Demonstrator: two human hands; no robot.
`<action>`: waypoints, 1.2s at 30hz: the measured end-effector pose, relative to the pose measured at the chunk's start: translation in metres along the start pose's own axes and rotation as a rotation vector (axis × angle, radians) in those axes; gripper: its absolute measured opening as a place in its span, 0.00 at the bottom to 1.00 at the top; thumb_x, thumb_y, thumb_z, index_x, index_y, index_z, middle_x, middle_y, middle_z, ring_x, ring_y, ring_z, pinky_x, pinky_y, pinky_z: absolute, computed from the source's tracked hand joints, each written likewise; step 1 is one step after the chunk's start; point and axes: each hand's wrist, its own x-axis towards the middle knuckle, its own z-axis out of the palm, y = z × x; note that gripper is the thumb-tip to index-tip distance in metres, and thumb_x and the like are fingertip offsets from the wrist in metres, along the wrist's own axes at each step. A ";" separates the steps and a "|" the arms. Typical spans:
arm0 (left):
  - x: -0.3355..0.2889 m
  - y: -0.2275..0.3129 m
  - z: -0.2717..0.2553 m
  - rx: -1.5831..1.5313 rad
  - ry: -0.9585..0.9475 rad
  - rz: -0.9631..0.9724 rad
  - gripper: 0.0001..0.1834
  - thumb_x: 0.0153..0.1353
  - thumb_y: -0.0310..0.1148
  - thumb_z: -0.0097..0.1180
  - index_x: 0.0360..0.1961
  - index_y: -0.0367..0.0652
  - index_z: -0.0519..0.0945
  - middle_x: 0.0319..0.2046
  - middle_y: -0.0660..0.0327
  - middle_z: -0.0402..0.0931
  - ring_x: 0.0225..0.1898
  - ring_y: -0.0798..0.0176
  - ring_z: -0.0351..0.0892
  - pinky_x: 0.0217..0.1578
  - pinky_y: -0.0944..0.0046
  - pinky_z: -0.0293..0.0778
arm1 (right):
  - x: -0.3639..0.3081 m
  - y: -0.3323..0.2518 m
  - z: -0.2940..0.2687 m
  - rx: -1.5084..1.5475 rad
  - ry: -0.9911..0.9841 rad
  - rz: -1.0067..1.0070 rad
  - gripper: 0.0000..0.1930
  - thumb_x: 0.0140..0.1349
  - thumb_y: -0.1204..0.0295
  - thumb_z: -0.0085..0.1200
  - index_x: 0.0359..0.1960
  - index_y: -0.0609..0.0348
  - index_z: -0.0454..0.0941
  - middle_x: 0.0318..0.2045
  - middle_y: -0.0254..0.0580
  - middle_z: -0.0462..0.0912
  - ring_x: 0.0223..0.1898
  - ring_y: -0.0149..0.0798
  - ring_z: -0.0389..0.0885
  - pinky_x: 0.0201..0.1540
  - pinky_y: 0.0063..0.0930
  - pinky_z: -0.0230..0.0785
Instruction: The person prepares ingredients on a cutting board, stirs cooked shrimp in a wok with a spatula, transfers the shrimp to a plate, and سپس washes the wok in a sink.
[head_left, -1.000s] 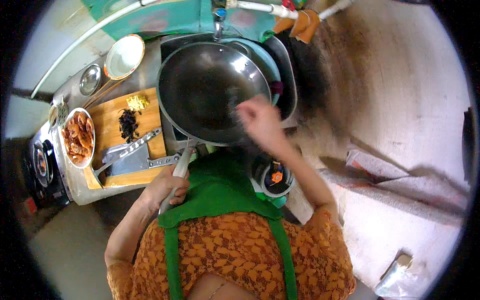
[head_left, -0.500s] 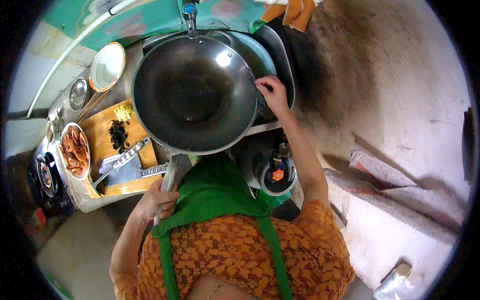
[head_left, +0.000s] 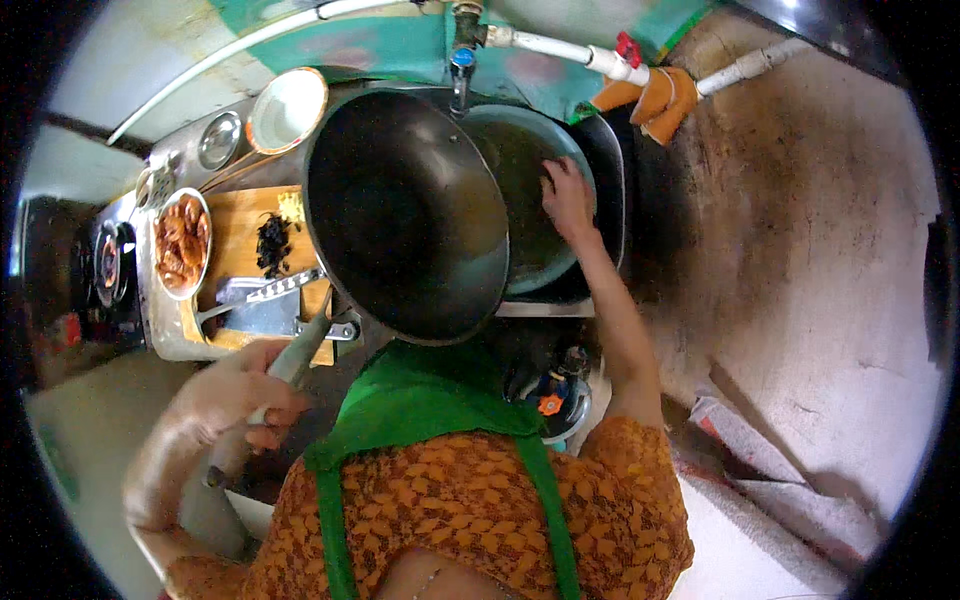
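Observation:
My left hand (head_left: 250,400) is closed around the long grey handle (head_left: 300,350) of a large dark wok (head_left: 400,220). The wok is tilted and hangs partly over the left side of a pale blue basin (head_left: 545,125) of murky water. Over the basin my right hand (head_left: 568,200) is apart from the wok, its fingers loosely bent and apart, with nothing visible in them. A metal tap (head_left: 460,85) stands behind the wok and basin. Just left of the wok lies a wooden cutting board (head_left: 235,210) with chopped black pieces (head_left: 272,245) and yellow shreds (head_left: 290,208).
A cleaver (head_left: 262,320) and a ladle with a patterned handle (head_left: 280,287) lie on the board. By them stands a bowl of brown meat pieces (head_left: 182,245). Farther back are an enamel bowl (head_left: 288,110) and a metal dish (head_left: 219,140). Orange gloves (head_left: 665,105) hang by a white pipe (head_left: 545,45).
The wok has tipped and shifted left, uncovering more of the basin. My right hand has left its right rim for the basin; my left hand has moved left with the handle.

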 end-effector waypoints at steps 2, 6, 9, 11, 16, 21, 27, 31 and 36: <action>-0.025 0.010 0.007 0.031 0.058 0.027 0.12 0.45 0.18 0.49 0.33 0.38 0.64 0.15 0.63 0.62 0.11 0.73 0.59 0.08 0.73 0.53 | -0.007 -0.011 0.000 -0.079 0.044 -0.056 0.17 0.53 0.71 0.50 0.46 0.53 0.71 0.43 0.53 0.71 0.43 0.52 0.72 0.42 0.43 0.67; -0.066 0.036 0.037 0.257 0.199 0.040 0.12 0.45 0.20 0.48 0.33 0.36 0.65 0.14 0.62 0.63 0.11 0.71 0.62 0.09 0.71 0.57 | 0.009 -0.086 -0.056 0.078 0.246 -0.095 0.14 0.53 0.70 0.50 0.43 0.57 0.72 0.37 0.49 0.74 0.40 0.51 0.73 0.40 0.41 0.67; -0.086 0.034 0.047 0.453 0.315 0.034 0.12 0.44 0.20 0.48 0.34 0.35 0.66 0.14 0.61 0.65 0.11 0.69 0.65 0.10 0.69 0.59 | 0.029 -0.129 -0.083 0.221 0.382 -0.232 0.15 0.53 0.66 0.52 0.41 0.61 0.73 0.32 0.50 0.74 0.37 0.50 0.73 0.37 0.41 0.66; -0.095 0.032 0.048 0.590 0.383 0.034 0.13 0.44 0.21 0.47 0.34 0.34 0.67 0.14 0.61 0.65 0.11 0.68 0.66 0.11 0.68 0.61 | 0.042 -0.147 -0.094 0.337 0.414 -0.275 0.16 0.52 0.65 0.54 0.39 0.63 0.74 0.28 0.47 0.73 0.30 0.45 0.72 0.31 0.35 0.65; -0.114 0.023 0.045 0.793 0.491 0.054 0.13 0.44 0.22 0.47 0.35 0.33 0.67 0.14 0.60 0.66 0.11 0.67 0.67 0.12 0.68 0.63 | 0.063 -0.177 -0.111 0.337 0.311 -0.308 0.19 0.50 0.59 0.56 0.32 0.65 0.73 0.26 0.52 0.73 0.32 0.54 0.73 0.34 0.44 0.65; -0.116 0.003 0.028 0.629 0.447 0.104 0.14 0.43 0.21 0.48 0.35 0.33 0.67 0.15 0.61 0.65 0.11 0.69 0.65 0.11 0.70 0.62 | 0.082 -0.171 -0.102 0.210 0.231 -0.310 0.15 0.50 0.65 0.55 0.33 0.66 0.73 0.30 0.55 0.75 0.34 0.55 0.74 0.37 0.44 0.65; -0.087 -0.038 -0.009 0.056 0.115 0.197 0.16 0.43 0.17 0.50 0.36 0.36 0.66 0.15 0.63 0.62 0.12 0.71 0.61 0.08 0.73 0.55 | 0.079 -0.146 -0.091 0.503 0.246 -0.321 0.14 0.51 0.67 0.54 0.37 0.64 0.74 0.30 0.49 0.76 0.30 0.42 0.75 0.34 0.32 0.67; -0.056 -0.054 -0.018 -0.231 -0.140 0.235 0.17 0.43 0.16 0.50 0.37 0.36 0.66 0.16 0.63 0.60 0.13 0.73 0.59 0.06 0.75 0.52 | 0.093 -0.046 -0.037 0.263 -0.213 0.214 0.22 0.55 0.52 0.50 0.34 0.63 0.75 0.23 0.42 0.76 0.26 0.33 0.74 0.30 0.28 0.66; -0.002 -0.081 -0.017 -0.095 -0.229 0.297 0.24 0.49 0.21 0.50 0.50 0.35 0.64 0.14 0.65 0.62 0.12 0.75 0.60 0.08 0.75 0.54 | 0.096 -0.030 -0.031 1.163 -0.294 0.594 0.17 0.63 0.59 0.43 0.27 0.61 0.74 0.24 0.37 0.76 0.27 0.32 0.72 0.30 0.29 0.64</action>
